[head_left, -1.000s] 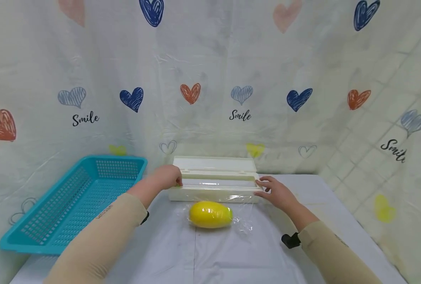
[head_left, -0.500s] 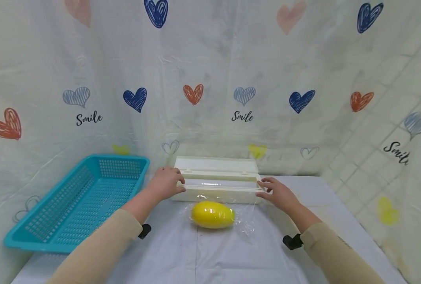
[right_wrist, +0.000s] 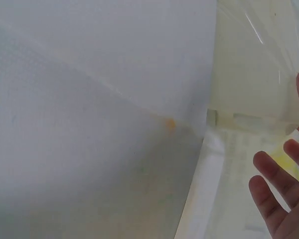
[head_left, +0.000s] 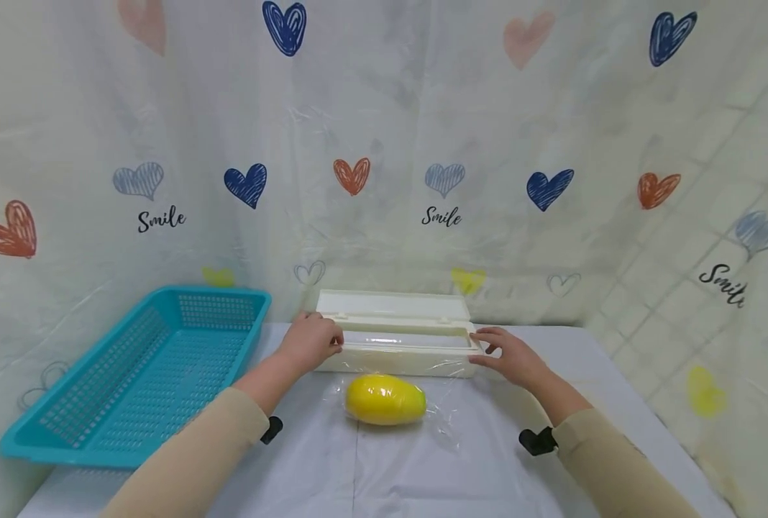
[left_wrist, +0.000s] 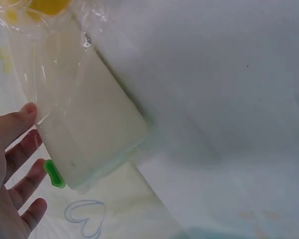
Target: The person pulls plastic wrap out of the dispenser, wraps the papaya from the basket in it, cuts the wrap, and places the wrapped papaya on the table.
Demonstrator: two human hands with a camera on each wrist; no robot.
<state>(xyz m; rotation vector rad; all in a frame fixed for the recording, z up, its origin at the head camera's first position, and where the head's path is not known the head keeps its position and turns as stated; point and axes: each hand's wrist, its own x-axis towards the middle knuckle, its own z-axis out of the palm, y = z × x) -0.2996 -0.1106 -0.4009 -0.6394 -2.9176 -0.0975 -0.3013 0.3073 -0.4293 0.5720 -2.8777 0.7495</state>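
I'm seeing the bench [head_left: 474,475] ending in a slanting edge at lower right, leaving room beside my right hand [head_left: 513,358]; the basket [head_left: 67,455] is sitting near my left hand [head_left: 309,342]. Both, loosely open, are touching the box's ends mid-frame; the fruit [head_left: 385,400] is lying just below, in film [head_left: 447,419].

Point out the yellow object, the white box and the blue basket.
Yellow object [head_left: 385,399]: head view, middle of its wrapped side.
White box [head_left: 393,362]: head view, front wall.
Blue basket [head_left: 67,455]: head view, near rim.
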